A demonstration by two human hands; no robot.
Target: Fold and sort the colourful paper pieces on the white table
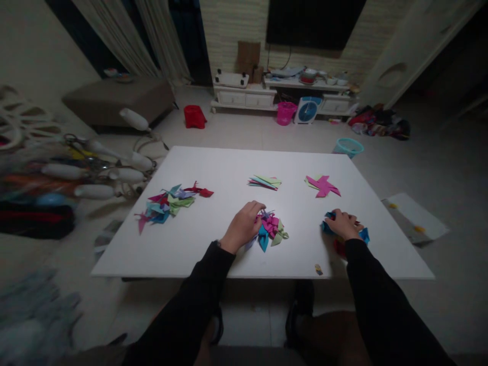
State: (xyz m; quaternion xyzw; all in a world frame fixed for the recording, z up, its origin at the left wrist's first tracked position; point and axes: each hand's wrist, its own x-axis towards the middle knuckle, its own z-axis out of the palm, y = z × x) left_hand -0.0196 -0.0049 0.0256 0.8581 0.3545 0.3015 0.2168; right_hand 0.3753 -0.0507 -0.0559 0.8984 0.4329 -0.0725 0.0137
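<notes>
My left hand (244,225) is at the left edge of a small pile of folded paper pieces (270,225), pink, blue, green and purple. Its fingers are curled together beside a spiky purple piece (268,213); what lies between the fingertips is hidden. On the right, my right hand (343,224) is bent over another pile, its thumb and fingers around a blue folded paper piece (327,227). Red paper (338,247) and more blue paper (365,235) show from under that hand, which hides most of the pile.
Paper cranes (168,203) in mixed colours lie heaped on the white table (213,168) at left. Farther back are a stack of narrow folded strips (265,182) and a pink pinwheel shape (323,186) over green paper. A small sticker-like scrap (318,269) lies by the front edge.
</notes>
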